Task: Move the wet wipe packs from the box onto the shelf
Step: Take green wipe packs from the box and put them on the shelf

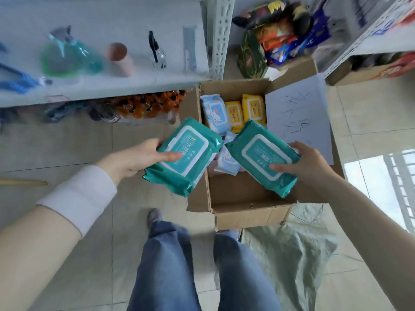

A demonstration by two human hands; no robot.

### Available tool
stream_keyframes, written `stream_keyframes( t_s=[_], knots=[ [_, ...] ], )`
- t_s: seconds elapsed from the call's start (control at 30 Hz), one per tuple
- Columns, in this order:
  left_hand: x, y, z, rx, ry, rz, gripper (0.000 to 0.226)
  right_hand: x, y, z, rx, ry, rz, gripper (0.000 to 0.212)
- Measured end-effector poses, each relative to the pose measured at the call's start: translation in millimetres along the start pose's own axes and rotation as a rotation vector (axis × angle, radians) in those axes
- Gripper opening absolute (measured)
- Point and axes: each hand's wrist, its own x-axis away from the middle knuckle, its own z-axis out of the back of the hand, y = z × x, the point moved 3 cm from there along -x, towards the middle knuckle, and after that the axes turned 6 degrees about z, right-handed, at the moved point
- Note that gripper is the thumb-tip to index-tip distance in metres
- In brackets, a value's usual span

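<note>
The shelf (101, 86) lies up and to the left of the left hand (139, 159), well apart from it. Its white board carries a green spray bottle (69, 57), a pink cup (120, 59) and a small dark-capped bottle (157, 52). Bare board shows between these items and along the front edge.

The left hand is closed on a teal wipe pack (184, 157): thumb across the top face, remaining fingers under the pack and hidden. This pack hangs at the left edge of the cardboard box (247, 212), partly outside its wall.

Directly right of the left hand, and between both hands, the open box stands on the tiled floor. Inside, beyond the hands, are a light blue pack (215, 113) and two yellow packs (244, 111), upright side by side. A further pale blue pack (229, 156) lies lower, in the gap between the two teal packs.

The right hand (312, 166) is closed on a second teal wipe pack (265, 158), thumb on top and fingers round the right edge. This pack is over the box interior, tilted.

Step in hand, as judged: transfer. Both packs are lifted clear of the box contents and neither has reached the shelf.

Next move, as judged: carry both packs up and leftward to the shelf board. Select a bare area clear of the spray bottle and cup. Set each pack flat, then spread the fingers to let go. At least four packs are left in the box, so the cycle needs repeating.
</note>
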Motion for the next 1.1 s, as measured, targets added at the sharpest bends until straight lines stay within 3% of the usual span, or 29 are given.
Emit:
stream_keyframes(
  t_s=[0.07,0.23,0.4,0.5,0.6,0.73,0.8,0.87,1.0,1.1],
  knots=[
    [36.3,9.4,39.2,0.074,0.047,-0.095,0.058,13.5,-49.5,-10.1,-0.074,0.012,0.051,0.052],
    [117.1,18.5,138.6,0.306,0.236,-0.316,0.037,43.2,-175.3,-57.5,-0.341,0.056,0.135,0.039],
    [170.4,37.8,223.2,0.469,0.363,-0.444,0.017,52.6,-295.3,-101.7,-0.523,0.029,0.176,0.057],
    [186.3,60.3,266.4,0.549,0.423,-0.51,0.037,48.0,-352.3,-108.1,-0.591,0.063,0.202,0.069],
    [193.7,88.3,297.3,0.585,0.442,-0.583,0.072,38.4,-396.8,-101.0,-0.665,0.111,0.235,0.063],
    [192.2,131.1,324.1,0.696,0.464,-0.67,0.061,14.9,-443.7,-84.1,-0.847,0.091,0.211,0.032],
    [187.6,157.1,334.9,0.799,0.438,-0.698,0.055,1.2,-464.5,-74.2,-0.967,0.067,0.174,0.028],
    [181.8,184.5,347.0,0.881,0.419,-0.721,0.055,-15.0,-483.8,-63.9,-1.052,0.041,0.181,0.031],
    [166.2,247.3,374.9,0.865,0.383,-0.791,0.029,-55.9,-523.3,-36.5,-1.081,0.072,0.296,0.051],
    [149.2,289.1,400.4,0.851,0.461,-0.795,0.05,-89.3,-551.1,-15.1,-1.173,0.088,0.381,0.057]
  ],
)
